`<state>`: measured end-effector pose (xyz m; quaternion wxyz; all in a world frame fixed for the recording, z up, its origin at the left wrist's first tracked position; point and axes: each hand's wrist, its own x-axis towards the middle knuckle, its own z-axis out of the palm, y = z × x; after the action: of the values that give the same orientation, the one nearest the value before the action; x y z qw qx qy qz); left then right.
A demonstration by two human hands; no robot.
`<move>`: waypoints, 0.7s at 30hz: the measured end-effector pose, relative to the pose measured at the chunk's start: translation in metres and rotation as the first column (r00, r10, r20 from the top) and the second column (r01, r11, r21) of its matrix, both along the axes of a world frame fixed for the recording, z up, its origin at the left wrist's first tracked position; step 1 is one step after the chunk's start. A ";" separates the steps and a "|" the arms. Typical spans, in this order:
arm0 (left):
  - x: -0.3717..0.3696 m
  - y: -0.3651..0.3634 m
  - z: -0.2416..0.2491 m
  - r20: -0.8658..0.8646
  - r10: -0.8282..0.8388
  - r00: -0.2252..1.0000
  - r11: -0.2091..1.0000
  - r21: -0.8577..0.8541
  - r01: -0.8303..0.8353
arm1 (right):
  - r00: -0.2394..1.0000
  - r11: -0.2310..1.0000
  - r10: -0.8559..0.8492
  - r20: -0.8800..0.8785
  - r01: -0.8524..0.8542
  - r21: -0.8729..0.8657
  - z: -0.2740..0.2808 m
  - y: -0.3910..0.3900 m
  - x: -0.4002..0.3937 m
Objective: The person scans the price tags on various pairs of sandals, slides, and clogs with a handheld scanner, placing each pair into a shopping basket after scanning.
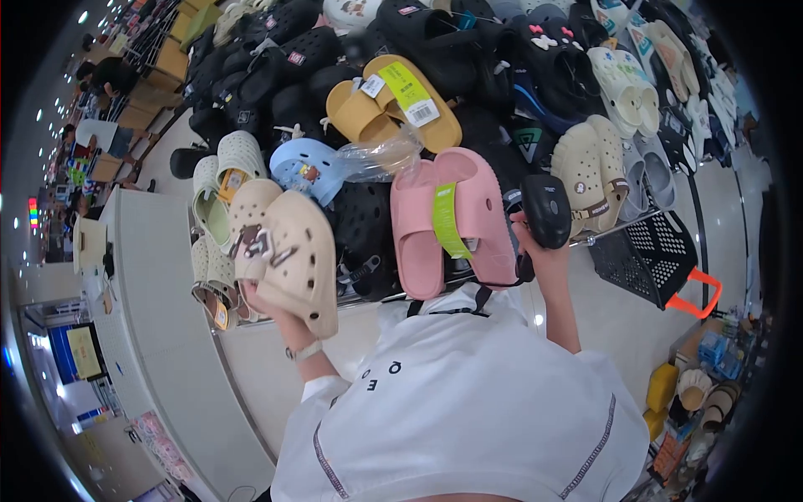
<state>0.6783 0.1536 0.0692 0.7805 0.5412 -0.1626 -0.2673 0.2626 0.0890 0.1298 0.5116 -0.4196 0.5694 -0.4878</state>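
A pair of beige clogs (305, 243) with brown charms is in my left hand (266, 303), whose fingers are mostly hidden behind them. My right hand (534, 243) is closed on a black handheld device (546, 209), right of the pink slides (415, 219). A green label band wraps the pink pair. Behind them lie yellow slides (355, 113) with a green tag, and a light blue clog (305, 171) beside clear plastic wrap.
Black clogs (284, 21) are heaped at the back. Cream clogs (577, 163) lie to the right, above a black basket (648, 259) with an orange handle. A white counter (155, 301) runs along the left. Several people are in the far left background.
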 end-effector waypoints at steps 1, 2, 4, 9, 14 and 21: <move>0.006 -0.003 -0.011 0.020 0.035 0.999 0.999 0.017 -0.035 | 1.000 1.000 -0.013 0.010 0.013 -0.006 0.002 0.000 0.001; 0.012 -0.005 -0.022 0.064 0.066 0.996 0.997 0.034 -0.069 | 0.999 1.000 -0.028 0.022 0.028 -0.014 0.004 -0.001 0.002; 0.014 -0.020 -0.036 0.282 0.103 0.954 0.976 0.155 -0.151 | 1.000 1.000 0.007 0.029 -0.006 -0.005 0.012 -0.002 0.003; -0.011 -0.063 -0.040 0.267 0.089 0.960 0.991 0.072 -0.112 | 0.997 0.998 0.041 0.062 -0.038 -0.044 0.019 0.001 0.008; -0.044 -0.088 -0.033 0.764 0.076 0.641 0.839 0.298 -0.455 | 0.998 0.997 0.021 0.062 -0.016 -0.079 0.019 0.011 0.010; -0.047 -0.077 -0.016 0.688 -0.001 0.726 0.904 0.311 -0.294 | 0.927 0.919 0.272 0.259 -0.170 -0.356 0.028 0.021 -0.010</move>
<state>0.6312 0.0766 0.0531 0.5599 0.7594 -0.3310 -0.0167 0.2524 0.1098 0.1576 0.5685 -0.4808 0.3437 -0.5723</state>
